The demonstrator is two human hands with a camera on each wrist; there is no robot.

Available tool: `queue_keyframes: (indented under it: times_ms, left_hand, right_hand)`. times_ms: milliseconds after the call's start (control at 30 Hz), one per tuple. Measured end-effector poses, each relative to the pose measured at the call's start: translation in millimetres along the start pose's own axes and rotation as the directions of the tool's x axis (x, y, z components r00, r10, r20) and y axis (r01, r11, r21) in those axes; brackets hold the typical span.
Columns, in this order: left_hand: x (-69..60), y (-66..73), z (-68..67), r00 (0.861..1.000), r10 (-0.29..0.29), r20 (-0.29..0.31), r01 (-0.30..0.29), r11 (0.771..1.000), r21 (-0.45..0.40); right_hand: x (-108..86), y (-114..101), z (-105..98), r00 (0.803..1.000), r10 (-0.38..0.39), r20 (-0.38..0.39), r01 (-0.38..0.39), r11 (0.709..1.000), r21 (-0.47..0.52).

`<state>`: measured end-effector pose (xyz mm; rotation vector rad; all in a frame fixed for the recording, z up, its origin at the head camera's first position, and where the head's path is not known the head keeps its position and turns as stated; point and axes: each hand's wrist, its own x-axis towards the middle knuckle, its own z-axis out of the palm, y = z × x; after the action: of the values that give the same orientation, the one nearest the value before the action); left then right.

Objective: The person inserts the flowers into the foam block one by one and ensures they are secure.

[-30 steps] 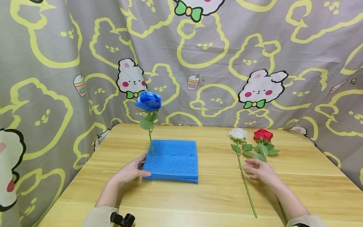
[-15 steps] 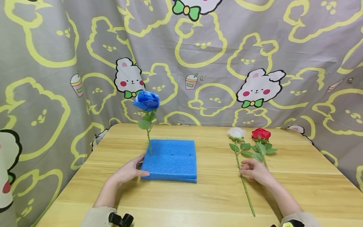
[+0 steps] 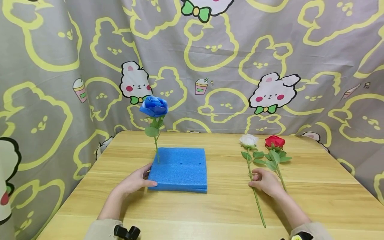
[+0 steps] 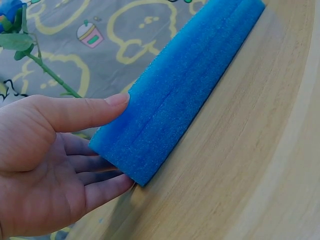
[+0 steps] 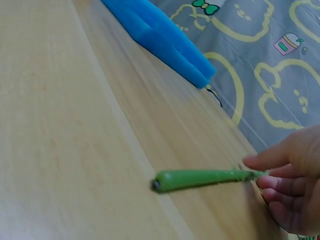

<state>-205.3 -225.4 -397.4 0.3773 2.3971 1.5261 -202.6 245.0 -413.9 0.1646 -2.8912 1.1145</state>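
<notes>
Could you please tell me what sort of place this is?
Likely an indoor craft corner: a cartoon-print curtain hangs behind a wooden table bearing blue foam and an artificial-looking white rose.

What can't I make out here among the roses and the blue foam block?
Head view: lower stem of the red rose, hidden by the right forearm.
Head view: stem tip of the blue rose, hidden in the foam block.
Left wrist view: part of the blue bloom, cut off at top left.
Head view: dark marks on the block, too small to identify.

blue foam (image 3: pixel 180 175) | white rose (image 3: pixel 248 141) | blue rose (image 3: pixel 154 107) | red rose (image 3: pixel 274 142) | grey curtain (image 3: pixel 168 36), yellow-outlined figures
</notes>
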Motion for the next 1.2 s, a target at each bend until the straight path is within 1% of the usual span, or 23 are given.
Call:
queue_keyframes:
  times_ms: [100,300,567,733,833,933,1033,1100,1200]
  left_hand:
    - [-0.3,0.1,0.2,1.000,-0.002,-0.001,0.002,1.000,0.003]
    - [0.3,-0.6,0.4,1.000,-0.008,-0.006,0.008,1.000,0.003]
    - [-0.4,0.0,0.0,1.000,-0.016,-0.005,0.016,1.000,0.025]
    - [0.2,1.2,-0.7,1.000,-0.017,-0.005,0.018,0.999,0.031]
    - [-0.2,2.2,-0.5,1.000,-0.016,-0.004,0.016,0.999,0.034]
    - [-0.7,2.7,-0.4,1.000,-0.017,-0.003,0.017,0.999,0.040]
    - [-1.1,2.6,-0.2,1.000,-0.016,-0.003,0.016,0.999,0.043]
    - [-1.3,2.3,-0.3,1.000,-0.013,-0.002,0.013,0.999,0.044]
    - [-1.6,1.9,-0.2,1.000,-0.008,-0.001,0.008,0.999,0.047]
  right_hand:
    - [0.1,-4,2,1.000,0.025,-0.017,-0.026,0.999,-0.027]
    - [1.3,-7,3,0.997,0.072,-0.028,-0.074,0.995,-0.063]
    - [3.4,-10,2,0.993,0.112,-0.037,-0.116,0.986,-0.123]
    - [3.6,-12,3,0.989,0.144,-0.024,-0.146,0.984,-0.105]
    - [3.7,-12,3,0.989,0.144,-0.023,-0.146,0.985,-0.094]
    - [3.9,-11,1,0.990,0.140,-0.017,-0.141,0.988,-0.066]
    - [4.5,-8,-2,0.987,0.162,0.002,-0.162,0.986,0.025]
    - [5.1,-6,-3,0.983,0.183,0.017,-0.184,0.978,0.094]
    - [5.7,-3,-3,0.977,0.210,0.043,-0.214,0.959,0.187]
